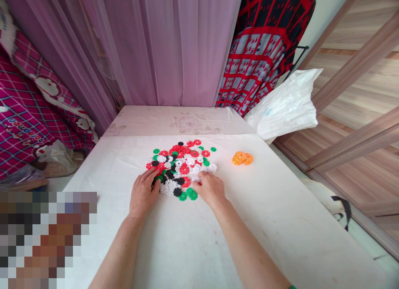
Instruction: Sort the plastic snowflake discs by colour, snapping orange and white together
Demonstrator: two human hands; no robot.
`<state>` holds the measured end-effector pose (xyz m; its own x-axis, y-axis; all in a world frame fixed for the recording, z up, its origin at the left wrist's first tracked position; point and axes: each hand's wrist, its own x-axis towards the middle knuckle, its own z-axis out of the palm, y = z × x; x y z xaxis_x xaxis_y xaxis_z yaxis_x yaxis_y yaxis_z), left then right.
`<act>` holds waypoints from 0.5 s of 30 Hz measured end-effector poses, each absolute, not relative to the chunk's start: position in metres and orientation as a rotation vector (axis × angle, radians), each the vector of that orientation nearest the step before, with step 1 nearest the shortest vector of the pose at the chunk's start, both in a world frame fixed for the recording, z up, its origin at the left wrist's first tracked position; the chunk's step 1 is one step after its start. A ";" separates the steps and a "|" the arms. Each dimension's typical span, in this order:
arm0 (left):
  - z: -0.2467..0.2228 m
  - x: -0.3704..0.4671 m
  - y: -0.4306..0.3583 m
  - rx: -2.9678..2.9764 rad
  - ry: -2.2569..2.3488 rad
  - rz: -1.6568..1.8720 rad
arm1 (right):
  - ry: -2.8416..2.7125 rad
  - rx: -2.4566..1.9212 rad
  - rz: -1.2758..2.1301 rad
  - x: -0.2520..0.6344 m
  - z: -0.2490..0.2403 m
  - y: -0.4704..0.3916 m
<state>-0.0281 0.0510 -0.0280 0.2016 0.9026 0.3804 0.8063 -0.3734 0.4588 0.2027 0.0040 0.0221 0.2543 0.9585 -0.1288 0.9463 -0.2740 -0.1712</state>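
Observation:
A loose pile of flower-shaped plastic interlocking discs [184,168] in red, white, black and green lies on the white-covered table [174,239]. At the pile's left edge rests my left hand [144,191], its fingers bent and its thumb apart, touching red, black and green discs. My right hand [212,188] is at the near right edge, fingers curled toward the thumb around white discs [196,179]; its fingertips are partly hidden. Several green discs [190,193] lie between the hands. Off to the right sits a small heap of orange discs [242,158].
A white plastic bag [286,104] hangs by the table's far right corner. Purple curtains [183,48] stand behind the table. Patterned pink cloth [34,98] is at left, a red and black cloth [262,48] at back right. Wooden panels [358,94] line the right.

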 end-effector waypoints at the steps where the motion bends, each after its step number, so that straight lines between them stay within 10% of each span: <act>1: -0.028 -0.028 0.051 2.308 1.655 0.907 | -1.850 -2.445 0.325 0.201 0.021 0.005; 15: -0.031 -0.028 0.052 2.296 1.678 0.909 | -1.411 -2.408 0.296 0.273 0.035 0.015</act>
